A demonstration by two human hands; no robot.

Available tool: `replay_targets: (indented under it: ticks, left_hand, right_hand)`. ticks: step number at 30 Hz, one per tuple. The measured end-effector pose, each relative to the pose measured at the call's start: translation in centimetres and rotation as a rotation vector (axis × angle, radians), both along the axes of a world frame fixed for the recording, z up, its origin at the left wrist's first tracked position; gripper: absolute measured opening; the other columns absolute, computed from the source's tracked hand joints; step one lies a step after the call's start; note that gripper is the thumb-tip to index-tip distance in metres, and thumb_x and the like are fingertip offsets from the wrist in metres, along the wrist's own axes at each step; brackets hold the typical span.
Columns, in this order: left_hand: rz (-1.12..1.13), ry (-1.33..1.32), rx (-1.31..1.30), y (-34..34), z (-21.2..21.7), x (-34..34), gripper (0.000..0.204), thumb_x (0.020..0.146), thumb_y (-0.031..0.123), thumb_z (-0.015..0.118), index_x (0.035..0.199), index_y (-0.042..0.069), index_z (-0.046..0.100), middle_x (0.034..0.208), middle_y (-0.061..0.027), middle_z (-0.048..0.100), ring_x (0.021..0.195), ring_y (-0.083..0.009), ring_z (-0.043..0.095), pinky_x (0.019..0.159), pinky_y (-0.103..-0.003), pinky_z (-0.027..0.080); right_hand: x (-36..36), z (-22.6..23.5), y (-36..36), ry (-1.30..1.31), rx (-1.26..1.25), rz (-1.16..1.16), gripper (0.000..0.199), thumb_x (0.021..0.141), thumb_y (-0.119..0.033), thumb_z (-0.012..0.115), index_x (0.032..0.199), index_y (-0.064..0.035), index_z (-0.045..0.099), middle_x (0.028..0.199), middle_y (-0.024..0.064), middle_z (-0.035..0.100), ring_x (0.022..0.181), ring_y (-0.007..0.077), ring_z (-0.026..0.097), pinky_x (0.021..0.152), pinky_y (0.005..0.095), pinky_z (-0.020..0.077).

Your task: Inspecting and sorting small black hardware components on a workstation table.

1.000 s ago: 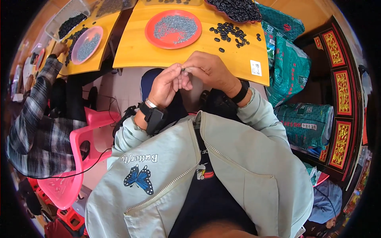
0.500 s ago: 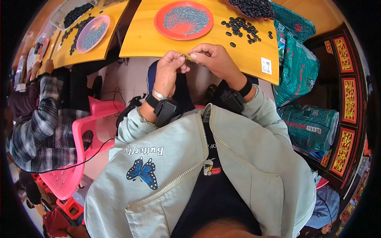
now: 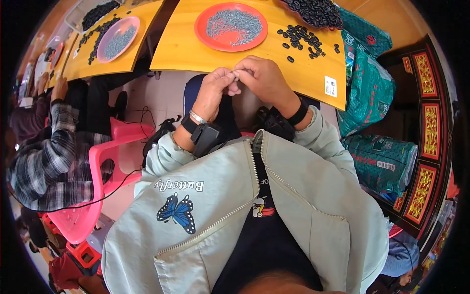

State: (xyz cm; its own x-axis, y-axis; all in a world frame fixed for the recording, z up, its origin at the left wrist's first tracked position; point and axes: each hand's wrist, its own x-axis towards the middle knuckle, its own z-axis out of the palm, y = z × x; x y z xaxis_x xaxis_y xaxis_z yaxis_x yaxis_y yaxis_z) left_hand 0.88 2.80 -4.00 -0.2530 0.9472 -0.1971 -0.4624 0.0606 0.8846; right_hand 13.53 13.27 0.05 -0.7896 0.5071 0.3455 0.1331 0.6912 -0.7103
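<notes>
My left hand and my right hand meet just in front of the near edge of the yellow table. Thumbs and fingers of both are closed in a pinch, tips touching. Whatever lies between them is hidden or too small to name. Beyond them on the tabletop is a red round plate holding many thin grey screw-like pieces. Loose black oval pieces are scattered to its right, beside a heap of similar black pieces in a dish.
Green printed bags stand right of the table, before a dark cabinet with red-and-gold panels. At left, a person in a plaid sleeve sits on a pink chair. A pink plate of grey pieces is on that person's table.
My fingertips have drawn together, covering the small dark bit that showed between them. The view has shifted slightly, so the plate sits a little farther right and lower.
</notes>
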Motion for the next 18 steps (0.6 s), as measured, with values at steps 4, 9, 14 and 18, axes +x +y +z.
replay_targets:
  ticks: [4,9,14,18]
  left_hand:
    - [0.033,0.01,0.009,0.0,0.1,-0.4,0.017,0.093,0.017,0.048,0.086,0.003,0.055,0.072,-0.0044,0.057,0.066,-0.0142,0.056,0.067,-0.025,0.046]
    - [0.084,0.015,0.049,0.0,0.2,-0.6,0.015,0.092,0.013,0.048,0.083,0.003,0.054,0.068,-0.0034,0.056,0.064,-0.0131,0.055,0.063,-0.024,0.044]
    - [0.176,-0.048,0.089,-0.3,0.8,-1.4,0.012,0.091,0.011,0.048,0.082,0.004,0.054,0.066,-0.002,0.054,0.061,-0.0119,0.054,0.059,-0.023,0.043]
    - [0.233,-0.066,0.07,-0.3,1.3,-2.0,0.011,0.09,0.01,0.049,0.082,0.005,0.054,0.066,-0.0014,0.054,0.06,-0.0113,0.054,0.059,-0.022,0.043]
  right_hand:
    - [-0.3,0.2,-0.1,0.027,-0.005,0.038,0.01,0.08,-0.007,0.06,0.086,-0.0009,0.065,0.074,0.0119,0.062,0.066,0.0242,0.061,0.062,0.0301,0.0481]
    - [-1.1,1.1,0.2,-0.078,-0.18,0.068,0.011,0.08,-0.008,0.061,0.088,-0.0005,0.065,0.078,0.0099,0.064,0.071,0.0191,0.062,0.063,0.0282,0.0476]
    - [-2.8,2.1,4.2,-0.144,-0.078,0.168,0.015,0.08,-0.011,0.063,0.091,-0.0003,0.065,0.08,0.0092,0.065,0.073,0.0182,0.063,0.066,0.0282,0.0481]
    - [-5.0,0.6,9.3,-0.336,0.243,0.091,0.02,0.078,-0.015,0.063,0.095,-0.0032,0.067,0.085,0.0108,0.065,0.076,0.0219,0.064,0.069,0.0312,0.0495]
